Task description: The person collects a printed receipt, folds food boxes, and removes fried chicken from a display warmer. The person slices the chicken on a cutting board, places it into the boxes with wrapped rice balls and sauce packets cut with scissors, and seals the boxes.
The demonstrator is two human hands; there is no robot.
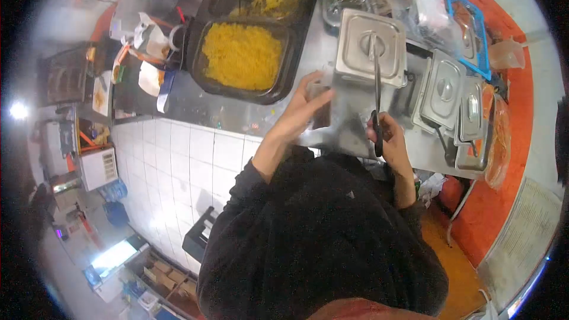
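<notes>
My left hand is above the front of the steel counter, its thumb and fingers round a small dark brown packet that is partly blurred. In my right hand are black-handled scissors, their blades pointing away from me over a lidded steel container. The two hands are apart. Left of them, a black tray holds yellow rice.
More lidded steel containers stand at the right, beside a blue basket. Plastic bags lie at the back right. A white paper-lined box is on the left. White tiled floor shows below the counter.
</notes>
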